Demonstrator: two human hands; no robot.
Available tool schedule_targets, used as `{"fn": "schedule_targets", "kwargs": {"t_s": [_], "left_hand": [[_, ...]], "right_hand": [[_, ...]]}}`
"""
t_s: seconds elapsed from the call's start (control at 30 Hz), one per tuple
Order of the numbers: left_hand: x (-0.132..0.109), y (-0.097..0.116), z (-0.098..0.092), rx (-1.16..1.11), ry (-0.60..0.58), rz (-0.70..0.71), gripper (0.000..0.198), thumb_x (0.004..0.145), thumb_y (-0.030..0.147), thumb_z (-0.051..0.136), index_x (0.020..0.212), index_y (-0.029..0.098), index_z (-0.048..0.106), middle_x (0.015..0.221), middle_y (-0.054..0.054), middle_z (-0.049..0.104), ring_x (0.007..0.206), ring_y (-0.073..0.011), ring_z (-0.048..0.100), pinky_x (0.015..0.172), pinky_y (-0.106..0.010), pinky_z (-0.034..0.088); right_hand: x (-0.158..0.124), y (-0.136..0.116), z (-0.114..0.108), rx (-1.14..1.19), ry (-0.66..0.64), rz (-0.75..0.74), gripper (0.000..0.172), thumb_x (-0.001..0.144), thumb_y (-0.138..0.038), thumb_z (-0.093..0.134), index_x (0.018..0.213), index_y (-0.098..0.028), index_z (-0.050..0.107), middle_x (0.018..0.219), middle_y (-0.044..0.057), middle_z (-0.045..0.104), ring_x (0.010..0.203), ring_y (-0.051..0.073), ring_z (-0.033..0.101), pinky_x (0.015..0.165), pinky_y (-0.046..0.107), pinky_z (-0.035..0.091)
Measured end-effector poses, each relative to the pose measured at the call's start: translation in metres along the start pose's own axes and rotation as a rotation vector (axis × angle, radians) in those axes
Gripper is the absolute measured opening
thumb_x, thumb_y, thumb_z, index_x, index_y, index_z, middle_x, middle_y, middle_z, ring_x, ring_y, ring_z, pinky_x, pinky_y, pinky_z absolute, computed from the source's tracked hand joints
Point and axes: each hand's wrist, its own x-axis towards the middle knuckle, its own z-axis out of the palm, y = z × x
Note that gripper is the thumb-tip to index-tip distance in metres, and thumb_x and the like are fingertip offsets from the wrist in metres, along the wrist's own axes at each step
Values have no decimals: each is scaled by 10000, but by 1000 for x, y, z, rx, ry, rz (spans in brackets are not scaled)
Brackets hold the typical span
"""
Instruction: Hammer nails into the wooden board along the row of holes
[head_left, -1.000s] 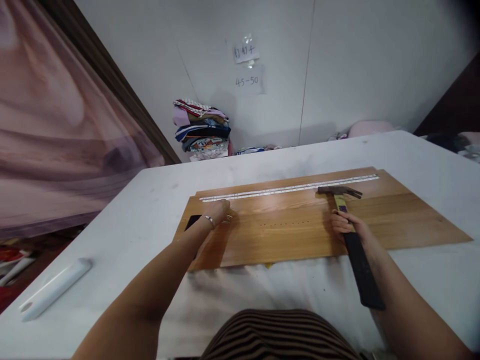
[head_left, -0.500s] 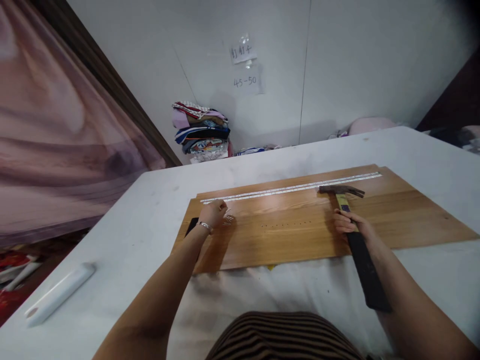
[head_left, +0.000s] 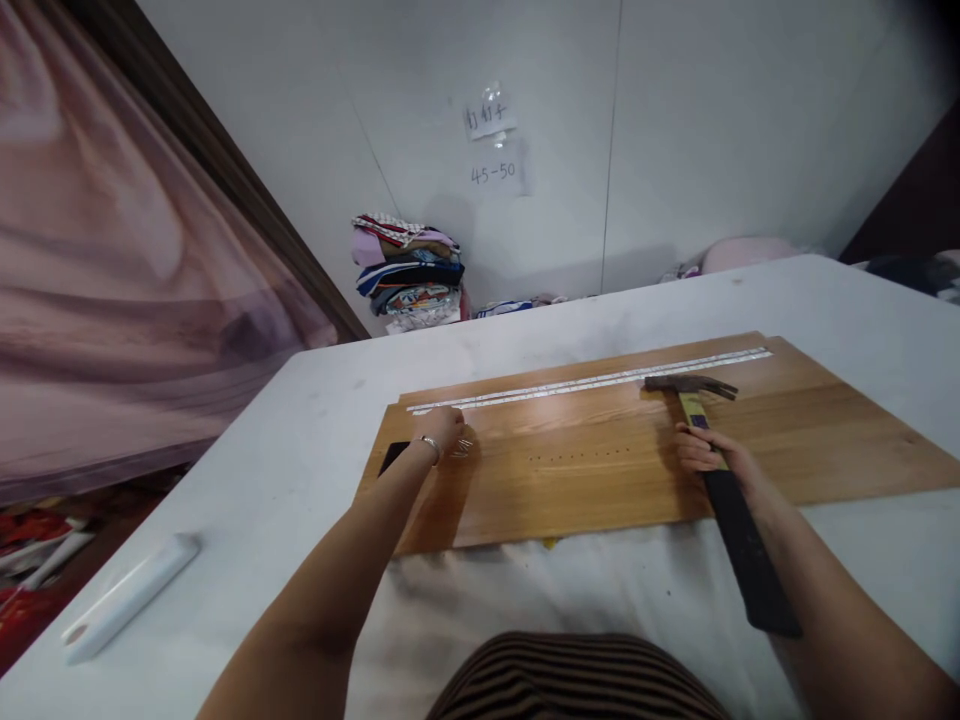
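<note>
My right hand (head_left: 709, 452) grips a claw hammer (head_left: 750, 550) high on its handle, near the neck. The hammer's dark metal head is over the right part of a wooden board (head_left: 585, 490), and its black rubber grip slants back toward me. On the board's left part, my left hand (head_left: 448, 428) is bent down with its fingers pressed together beside several loose nails (head_left: 463, 448). What the fingertips hold, if anything, is hidden. A row of small dark marks (head_left: 577, 455) runs across the middle of the board.
Two pale ruler-like strips (head_left: 592, 382) run along the board's far side. A black object (head_left: 393, 455) is partly behind my left wrist. A white, long, rounded object (head_left: 131, 598) lies on the white table (head_left: 300, 420) at left. Folded clothes (head_left: 412, 270) are stacked by the wall.
The view has shifted slightly. My left hand has moved a little over the nails, its fingers lower among them. My right hand keeps the hammer in nearly the same place.
</note>
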Motion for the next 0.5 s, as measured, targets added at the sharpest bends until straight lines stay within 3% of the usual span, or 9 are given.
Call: {"fn": "schedule_targets", "kwargs": {"t_s": [0.13,0.33,0.5], "left_hand": [[7,9,-4,62,-38,28,216,843,165,548,899,141,756,1006,-165,753,957,-246,695,834,-296,508],[15,16,-12,90,-82,40,197,850,154,554,878,128,747,1041,-186,749,929,-246,703,827,-290,522],[13,15,-14,75,-85,23,126,789,131,630,858,112,733,1009,-178,756,883,-244,708,797,-285,523]], "right_hand": [[-1,1,9,-75,-31,-7,118,904,-120,572,939,-231,582,585,-76,388,416,45,375,395,130,447],[-4,4,23,-109,67,-61,116,867,-116,613,908,-217,572,593,-80,364,413,54,376,373,136,436],[2,3,15,-34,-47,-11,142,882,-99,604,856,-214,525,583,-85,403,419,41,392,405,123,448]]}}
